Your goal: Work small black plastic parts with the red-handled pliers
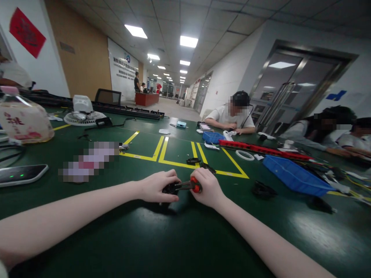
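My left hand [159,187] is closed around a small black part [170,188] just above the green table. Its exact kind is hard to make out. Pliers with red handles [196,185] are gripped in my right hand [209,188], and their metal jaws [183,186] point left and reach the black part. Much of the handles is hidden by my right fingers. Beyond my hands, black pieces [207,167] lie by the yellow tape, and another dark piece [263,189] rests to the right.
A blue tray [295,175] and a red strip [261,148] lie to the right. At left are a bottle [24,119], a white fan [84,114] and a phone-like device [21,174]. A smaller blue tray [213,137] stands before a seated person [232,112].
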Tool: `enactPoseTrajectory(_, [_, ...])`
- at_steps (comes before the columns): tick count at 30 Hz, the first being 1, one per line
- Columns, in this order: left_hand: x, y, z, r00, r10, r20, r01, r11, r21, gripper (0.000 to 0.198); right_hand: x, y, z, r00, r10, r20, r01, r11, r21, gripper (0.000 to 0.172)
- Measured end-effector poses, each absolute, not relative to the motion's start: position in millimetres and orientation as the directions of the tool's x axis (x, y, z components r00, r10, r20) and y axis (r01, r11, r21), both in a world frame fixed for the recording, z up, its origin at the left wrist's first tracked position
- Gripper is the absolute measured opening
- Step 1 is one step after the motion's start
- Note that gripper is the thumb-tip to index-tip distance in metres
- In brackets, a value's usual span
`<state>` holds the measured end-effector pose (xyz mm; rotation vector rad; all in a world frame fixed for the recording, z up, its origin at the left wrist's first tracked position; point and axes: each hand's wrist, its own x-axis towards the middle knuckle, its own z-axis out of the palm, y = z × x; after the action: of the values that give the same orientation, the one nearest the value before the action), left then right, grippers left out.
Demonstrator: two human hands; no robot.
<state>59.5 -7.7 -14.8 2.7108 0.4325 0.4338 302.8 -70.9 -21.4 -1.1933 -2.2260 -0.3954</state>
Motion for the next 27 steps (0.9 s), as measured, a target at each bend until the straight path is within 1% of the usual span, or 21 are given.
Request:
enactPoseTrajectory(5, [55,-11,-15,0.902,0.377,0.208,0.262,-0.863,0.431,0.056,295,-69,-17,-0.479,0.657,0.582,0.795,0.606,-0.029,0.016])
enactPoseTrajectory(12, [56,-15,-19,0.9,0.367,0.238,0.281,-0.902,0.326,0.069,289,-77,-14,-0.517,0.662,0.543,0.778,0.627,-0.024,0.016])
enactPoseTrajectory(20, [55,-16,-17,0.907,0.34,0.247,0.238,-0.9,0.366,0.062,285,-77,-14,-0.575,0.649,0.498,0.76,0.649,0.033,0.012])
enactPoseTrajectory(27, [56,-14,-19,0.913,0.328,0.244,0.244,-0.916,0.319,0.064,286,-77,-13,-0.579,0.67,0.464,0.773,0.633,0.05,0.01])
